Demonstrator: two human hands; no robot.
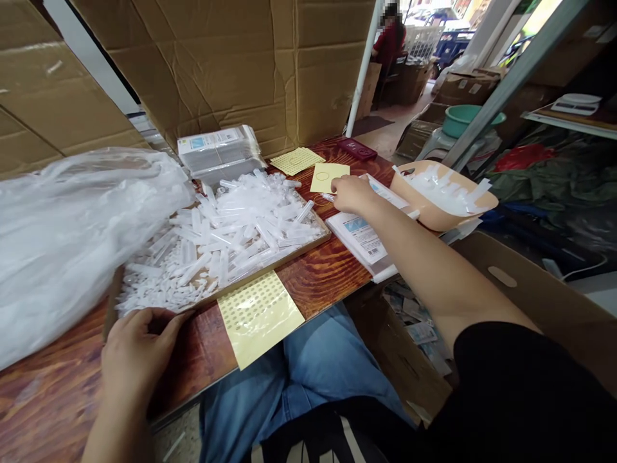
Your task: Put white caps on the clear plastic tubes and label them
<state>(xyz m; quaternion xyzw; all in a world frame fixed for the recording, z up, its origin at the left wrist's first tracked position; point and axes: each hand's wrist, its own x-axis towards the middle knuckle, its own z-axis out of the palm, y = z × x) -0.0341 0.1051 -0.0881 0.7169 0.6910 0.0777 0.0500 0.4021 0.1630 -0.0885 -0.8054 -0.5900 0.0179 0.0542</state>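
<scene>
My left hand (142,341) rests at the near left corner of a shallow cardboard tray (270,265), thumb and forefinger apart against its edge. Clear plastic tubes (241,225) lie heaped in the tray, with small white pieces (157,289) at its left. My right hand (354,194) reaches over the table, fingers closed beside a yellow sheet (330,175) with a circle on it. A small clear bit shows at those fingertips, too small to name. Below this hand are printed clear packets (364,238). A yellow sheet of round stickers (260,315) overhangs the table's front edge.
A filled clear plastic bag (81,238) bulges at the left. Bundled packets (216,148) and another sticker sheet (297,161) lie behind the tray. A peach-coloured scoop-shaped bin (429,212) of clear pieces stands right. A dark red case (357,149) lies at the back; a person sits beyond.
</scene>
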